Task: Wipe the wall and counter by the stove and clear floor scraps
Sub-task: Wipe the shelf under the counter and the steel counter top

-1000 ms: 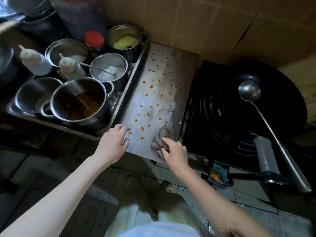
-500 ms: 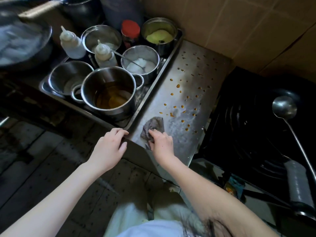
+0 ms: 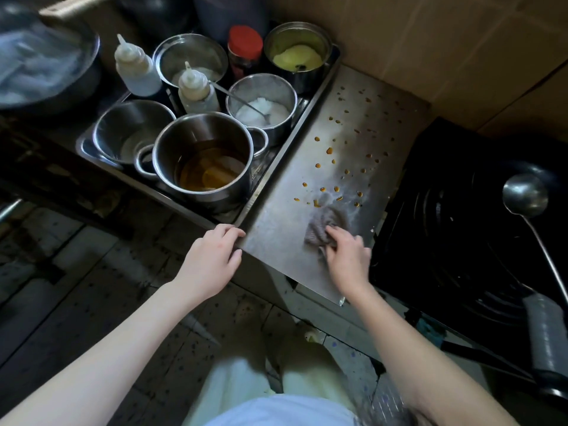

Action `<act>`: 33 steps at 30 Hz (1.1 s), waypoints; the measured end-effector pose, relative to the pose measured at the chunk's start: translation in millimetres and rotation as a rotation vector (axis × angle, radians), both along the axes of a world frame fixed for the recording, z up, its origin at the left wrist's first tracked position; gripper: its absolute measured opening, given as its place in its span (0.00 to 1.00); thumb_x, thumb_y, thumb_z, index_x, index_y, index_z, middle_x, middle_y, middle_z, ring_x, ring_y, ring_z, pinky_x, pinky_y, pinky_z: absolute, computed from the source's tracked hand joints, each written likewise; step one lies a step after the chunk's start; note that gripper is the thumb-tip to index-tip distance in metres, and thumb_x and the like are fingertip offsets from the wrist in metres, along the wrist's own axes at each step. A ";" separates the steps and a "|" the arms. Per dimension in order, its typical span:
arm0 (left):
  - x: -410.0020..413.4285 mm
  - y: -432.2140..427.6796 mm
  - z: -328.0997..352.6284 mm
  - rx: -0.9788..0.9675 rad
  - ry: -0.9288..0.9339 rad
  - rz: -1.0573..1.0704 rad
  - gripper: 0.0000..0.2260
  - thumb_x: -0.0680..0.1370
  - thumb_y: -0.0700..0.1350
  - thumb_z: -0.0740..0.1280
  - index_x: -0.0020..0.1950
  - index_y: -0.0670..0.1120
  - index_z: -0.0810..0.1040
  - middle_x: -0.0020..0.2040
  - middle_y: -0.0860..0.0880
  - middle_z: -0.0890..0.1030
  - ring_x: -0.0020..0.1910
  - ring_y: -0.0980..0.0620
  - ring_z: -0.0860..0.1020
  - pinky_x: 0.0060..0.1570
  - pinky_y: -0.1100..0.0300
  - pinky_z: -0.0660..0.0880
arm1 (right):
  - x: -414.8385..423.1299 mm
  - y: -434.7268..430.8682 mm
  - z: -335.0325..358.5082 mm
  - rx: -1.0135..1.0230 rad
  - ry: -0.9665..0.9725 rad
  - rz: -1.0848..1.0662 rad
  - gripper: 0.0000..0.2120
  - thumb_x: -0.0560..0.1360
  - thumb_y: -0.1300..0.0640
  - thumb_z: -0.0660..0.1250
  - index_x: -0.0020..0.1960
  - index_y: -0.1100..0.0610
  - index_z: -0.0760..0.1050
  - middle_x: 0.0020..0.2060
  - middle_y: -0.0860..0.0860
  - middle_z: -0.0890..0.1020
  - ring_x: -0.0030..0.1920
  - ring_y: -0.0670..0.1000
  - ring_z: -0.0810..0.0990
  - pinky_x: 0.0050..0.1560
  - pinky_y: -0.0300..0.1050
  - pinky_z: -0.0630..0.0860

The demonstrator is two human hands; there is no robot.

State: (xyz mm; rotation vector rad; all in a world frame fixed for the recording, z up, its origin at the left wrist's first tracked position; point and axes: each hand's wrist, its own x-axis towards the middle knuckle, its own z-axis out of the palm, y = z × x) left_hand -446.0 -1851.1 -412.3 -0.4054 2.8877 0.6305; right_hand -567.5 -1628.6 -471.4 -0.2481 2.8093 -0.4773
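Note:
A steel counter (image 3: pixel 276 241) runs between a tray of pots and the stove, dotted with several orange drops (image 3: pixel 329 150) over its middle and far part. My right hand (image 3: pixel 349 256) presses a crumpled grey cloth (image 3: pixel 322 227) flat on the counter's near end, just below the nearest drops. My left hand (image 3: pixel 212 262) rests on the counter's near left corner, fingers curled over the edge, holding nothing. The tan tiled wall (image 3: pixel 430 41) rises behind the counter. Speckled floor tiles (image 3: pixel 101 302) lie below.
A steel tray (image 3: pixel 89 149) at the left holds several pots, two squeeze bottles (image 3: pixel 135 69) and a red-capped jar (image 3: pixel 244 47); the nearest pot (image 3: pixel 203 161) contains brown liquid. At the right, a black wok (image 3: pixel 461 226) sits on the stove with a ladle (image 3: pixel 525 195) in it.
The cloth under my right hand slid from the counter's right side to its left and back toward the middle. My left hand shifted to the counter's near corner. The view panned left.

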 end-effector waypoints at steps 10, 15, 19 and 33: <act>-14.4 7.3 1.0 0.026 0.017 -0.039 0.15 0.79 0.46 0.62 0.66 0.47 0.72 0.66 0.47 0.72 0.60 0.49 0.74 0.56 0.57 0.72 | -20.1 14.8 -3.6 -0.017 0.013 -0.188 0.21 0.76 0.61 0.65 0.68 0.51 0.72 0.69 0.49 0.72 0.64 0.58 0.69 0.62 0.52 0.65; -14.7 -1.9 0.0 0.031 0.026 -0.050 0.15 0.78 0.46 0.63 0.65 0.47 0.72 0.65 0.48 0.72 0.59 0.48 0.75 0.55 0.57 0.72 | -24.1 -37.2 -4.3 0.019 0.004 -0.056 0.21 0.76 0.58 0.63 0.69 0.49 0.70 0.70 0.49 0.70 0.62 0.57 0.70 0.59 0.50 0.66; -18.8 -10.6 0.0 0.038 0.033 -0.058 0.15 0.78 0.46 0.62 0.65 0.47 0.72 0.65 0.48 0.73 0.59 0.50 0.75 0.55 0.58 0.71 | -21.8 -85.0 -1.5 0.016 -0.009 0.096 0.22 0.77 0.59 0.61 0.70 0.49 0.68 0.71 0.51 0.68 0.63 0.57 0.69 0.60 0.50 0.65; -50.4 -20.5 1.4 0.076 0.070 -0.272 0.15 0.78 0.45 0.64 0.64 0.46 0.73 0.66 0.47 0.72 0.59 0.49 0.75 0.55 0.55 0.73 | -46.0 -33.8 -1.9 0.136 0.131 0.050 0.18 0.75 0.58 0.63 0.63 0.46 0.76 0.66 0.48 0.75 0.58 0.59 0.74 0.53 0.51 0.67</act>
